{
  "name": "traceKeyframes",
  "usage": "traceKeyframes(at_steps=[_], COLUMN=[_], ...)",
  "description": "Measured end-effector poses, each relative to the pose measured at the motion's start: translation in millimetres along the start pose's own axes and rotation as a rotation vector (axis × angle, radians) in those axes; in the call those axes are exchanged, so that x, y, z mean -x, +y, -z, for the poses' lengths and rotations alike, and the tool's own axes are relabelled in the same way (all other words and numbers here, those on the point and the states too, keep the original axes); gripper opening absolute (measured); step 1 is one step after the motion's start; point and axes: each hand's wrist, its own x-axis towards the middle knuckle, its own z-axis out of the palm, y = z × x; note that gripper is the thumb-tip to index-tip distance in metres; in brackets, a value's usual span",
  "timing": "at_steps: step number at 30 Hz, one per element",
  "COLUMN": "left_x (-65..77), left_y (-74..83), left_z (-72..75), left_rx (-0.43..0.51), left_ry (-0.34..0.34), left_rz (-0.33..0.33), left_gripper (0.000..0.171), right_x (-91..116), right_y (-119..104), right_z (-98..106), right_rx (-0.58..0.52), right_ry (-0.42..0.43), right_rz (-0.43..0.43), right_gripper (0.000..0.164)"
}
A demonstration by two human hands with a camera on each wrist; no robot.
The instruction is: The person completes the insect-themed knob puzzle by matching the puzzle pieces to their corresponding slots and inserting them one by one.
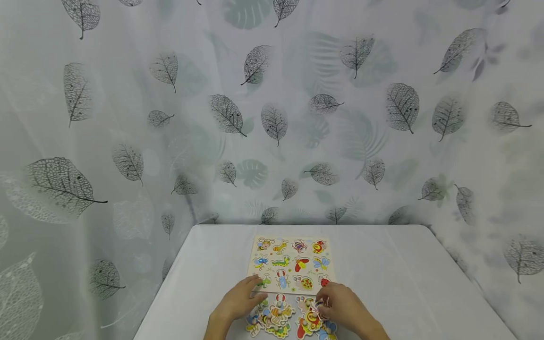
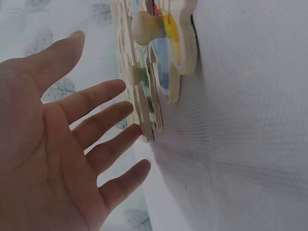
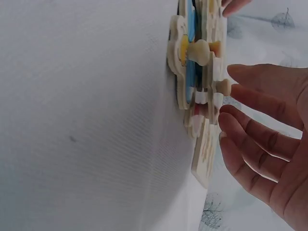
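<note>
A wooden puzzle board (image 1: 312, 291) printed with insects lies flat on the table. Below its near edge, knobbed wooden insect pieces are heaped in a left pile (image 1: 274, 318) and a right pile (image 1: 312, 321). My left hand (image 1: 241, 298) is at the board's lower left corner, beside the left pile. Its fingers (image 2: 103, 122) are spread and hold nothing in the left wrist view. Over the right pile is my right hand (image 1: 340, 304), fingers loosely bent. In the right wrist view its thumb and index fingertips are right at the small round knob (image 3: 224, 87) of one piece.
The white-covered table (image 1: 382, 264) extends to both sides of the board. Behind it hangs a pale curtain (image 1: 272, 165) with a leaf print, which also runs along the left and right sides.
</note>
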Motion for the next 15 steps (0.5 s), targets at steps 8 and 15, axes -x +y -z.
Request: traceKeyframes(at_steps=[8,15], left_x=[2.4,4.6], left_y=[-5.4,-8.0], left_z=[-0.8,-1.4], left_rx=[-0.039,-0.075], left_ry=[-0.012,0.0], left_rz=[-0.035,-0.029], left_gripper=[0.056,0.05], right_x=[-6.1,-8.8], right_y=[3.3,1.9], right_z=[-5.9,-4.1], right_rx=[0.017,-0.006], right_ry=[-0.009,-0.018], right_rz=[0.017,0.02], right_gripper=[0.006,0.008])
